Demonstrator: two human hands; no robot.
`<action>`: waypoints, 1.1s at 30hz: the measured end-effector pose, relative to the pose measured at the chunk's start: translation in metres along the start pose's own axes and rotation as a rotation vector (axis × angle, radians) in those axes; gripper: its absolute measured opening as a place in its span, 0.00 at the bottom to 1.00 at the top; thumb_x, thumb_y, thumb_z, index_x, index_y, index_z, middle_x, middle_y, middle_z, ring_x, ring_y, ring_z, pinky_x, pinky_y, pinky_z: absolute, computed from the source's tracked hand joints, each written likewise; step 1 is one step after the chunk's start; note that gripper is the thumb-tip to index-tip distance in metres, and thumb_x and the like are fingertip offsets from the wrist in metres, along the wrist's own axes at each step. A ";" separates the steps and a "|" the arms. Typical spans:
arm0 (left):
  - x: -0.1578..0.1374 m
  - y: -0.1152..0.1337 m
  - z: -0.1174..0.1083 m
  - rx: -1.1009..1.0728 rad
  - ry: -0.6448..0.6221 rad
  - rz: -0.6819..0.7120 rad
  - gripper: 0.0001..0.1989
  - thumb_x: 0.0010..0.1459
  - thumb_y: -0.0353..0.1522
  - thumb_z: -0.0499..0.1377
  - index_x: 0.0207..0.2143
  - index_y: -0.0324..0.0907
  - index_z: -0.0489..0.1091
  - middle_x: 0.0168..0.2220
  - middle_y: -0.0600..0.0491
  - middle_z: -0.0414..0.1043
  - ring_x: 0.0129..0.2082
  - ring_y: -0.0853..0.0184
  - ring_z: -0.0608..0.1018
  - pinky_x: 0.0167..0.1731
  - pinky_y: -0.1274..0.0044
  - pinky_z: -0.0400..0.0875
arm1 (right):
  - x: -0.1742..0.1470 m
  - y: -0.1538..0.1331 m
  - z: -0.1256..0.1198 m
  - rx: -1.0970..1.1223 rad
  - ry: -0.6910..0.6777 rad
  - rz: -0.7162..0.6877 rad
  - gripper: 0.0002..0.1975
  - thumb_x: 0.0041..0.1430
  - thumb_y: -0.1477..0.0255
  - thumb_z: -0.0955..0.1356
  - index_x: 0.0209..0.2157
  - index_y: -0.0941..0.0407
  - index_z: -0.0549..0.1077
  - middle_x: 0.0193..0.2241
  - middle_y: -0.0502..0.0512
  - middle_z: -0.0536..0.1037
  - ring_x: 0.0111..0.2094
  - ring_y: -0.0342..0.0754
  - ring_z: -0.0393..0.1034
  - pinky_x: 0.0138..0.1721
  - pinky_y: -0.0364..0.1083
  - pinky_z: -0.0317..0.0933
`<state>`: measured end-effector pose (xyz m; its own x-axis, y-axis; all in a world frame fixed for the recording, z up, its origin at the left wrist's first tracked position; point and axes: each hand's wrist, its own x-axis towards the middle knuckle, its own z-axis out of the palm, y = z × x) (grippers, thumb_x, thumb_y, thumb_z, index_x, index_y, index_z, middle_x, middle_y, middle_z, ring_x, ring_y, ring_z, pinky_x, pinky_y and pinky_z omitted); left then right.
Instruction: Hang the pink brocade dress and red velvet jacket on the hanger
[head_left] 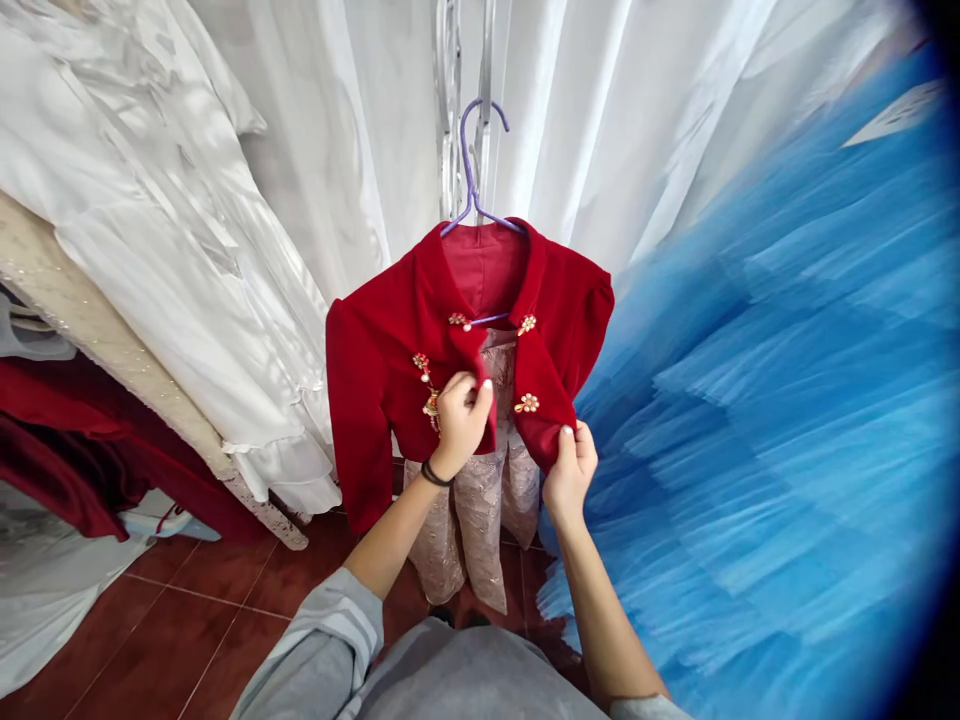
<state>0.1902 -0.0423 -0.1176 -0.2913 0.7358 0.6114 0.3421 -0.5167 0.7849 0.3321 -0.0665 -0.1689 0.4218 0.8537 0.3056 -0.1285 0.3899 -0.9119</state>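
Observation:
A red velvet jacket (420,290) with a stand-up collar hangs on a purple hanger (470,160). Its front is parted, and gold flower-shaped fasteners (527,403) run down both edges. My left hand (463,415), with a black band at the wrist, pinches the left front edge near the middle. Lower down, my right hand (571,468) grips the bottom corner of the right front panel between thumb and fingers. Through the gap and below the hem shows a pinkish-beige patterned garment (480,530).
White curtains (397,120) and metal uprights (448,110) stand behind the jacket. White dresses (202,260) hang at left beside a sparkly beige board (127,340). Dark red garments (67,430) lie lower left. A ruffled blue tulle dress (772,420) fills the right. The floor (225,600) has reddish tiles.

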 end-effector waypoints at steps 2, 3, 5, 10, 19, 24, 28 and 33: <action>0.001 -0.003 0.009 -0.003 -0.140 -0.045 0.13 0.59 0.30 0.56 0.22 0.42 0.59 0.25 0.55 0.62 0.25 0.71 0.67 0.26 0.78 0.63 | -0.005 -0.002 0.002 -0.059 -0.065 -0.043 0.17 0.58 0.56 0.63 0.31 0.57 0.67 0.27 0.49 0.68 0.28 0.43 0.60 0.33 0.44 0.59; 0.003 -0.004 0.013 -0.021 -0.191 -0.063 0.13 0.59 0.29 0.56 0.22 0.42 0.60 0.26 0.55 0.63 0.25 0.71 0.68 0.26 0.79 0.64 | -0.007 -0.001 0.003 -0.069 -0.082 -0.046 0.17 0.59 0.56 0.63 0.32 0.57 0.67 0.27 0.50 0.69 0.28 0.43 0.61 0.34 0.44 0.59; 0.009 -0.007 0.019 -0.069 -0.243 -0.056 0.10 0.60 0.30 0.55 0.24 0.41 0.62 0.29 0.53 0.65 0.26 0.71 0.70 0.26 0.79 0.65 | -0.010 0.002 0.006 -0.066 -0.082 -0.025 0.18 0.59 0.55 0.62 0.32 0.57 0.68 0.28 0.51 0.70 0.29 0.44 0.62 0.34 0.45 0.60; 0.026 -0.022 0.015 0.076 -0.364 -0.077 0.04 0.55 0.25 0.58 0.28 0.39 0.67 0.35 0.49 0.71 0.31 0.69 0.74 0.35 0.76 0.71 | -0.014 0.000 0.002 -0.023 -0.051 0.034 0.18 0.59 0.55 0.63 0.33 0.57 0.69 0.30 0.52 0.72 0.30 0.43 0.63 0.35 0.44 0.62; 0.048 -0.019 -0.013 -0.147 -0.394 -0.289 0.26 0.69 0.45 0.42 0.33 0.39 0.72 0.32 0.47 0.77 0.36 0.62 0.78 0.41 0.71 0.73 | -0.045 0.042 0.057 -0.392 -0.531 -0.392 0.14 0.62 0.65 0.61 0.46 0.56 0.70 0.40 0.60 0.77 0.39 0.50 0.73 0.41 0.49 0.70; 0.046 0.002 -0.038 0.195 -0.370 -0.070 0.15 0.57 0.37 0.61 0.44 0.38 0.73 0.41 0.45 0.78 0.39 0.61 0.79 0.42 0.72 0.72 | -0.046 0.071 0.079 -0.519 -0.758 -0.278 0.19 0.60 0.74 0.61 0.53 0.58 0.66 0.43 0.62 0.76 0.38 0.49 0.73 0.43 0.51 0.70; 0.043 0.015 -0.060 0.434 -0.236 0.074 0.11 0.61 0.32 0.53 0.38 0.39 0.75 0.34 0.47 0.78 0.32 0.64 0.77 0.38 0.74 0.70 | -0.054 0.095 0.044 -0.090 -0.447 0.019 0.22 0.57 0.66 0.66 0.53 0.56 0.65 0.40 0.56 0.76 0.33 0.43 0.70 0.36 0.44 0.68; 0.055 0.031 -0.092 0.053 -0.222 -0.041 0.14 0.54 0.41 0.61 0.32 0.39 0.76 0.31 0.51 0.77 0.30 0.67 0.75 0.32 0.77 0.69 | -0.023 0.124 -0.008 0.191 -0.135 0.424 0.21 0.45 0.55 0.70 0.33 0.55 0.63 0.27 0.50 0.72 0.30 0.45 0.70 0.29 0.44 0.67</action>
<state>0.1027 -0.0584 -0.0507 -0.1040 0.8371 0.5371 0.3825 -0.4648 0.7985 0.3140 -0.0405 -0.2915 0.1780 0.9833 -0.0377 -0.4316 0.0436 -0.9010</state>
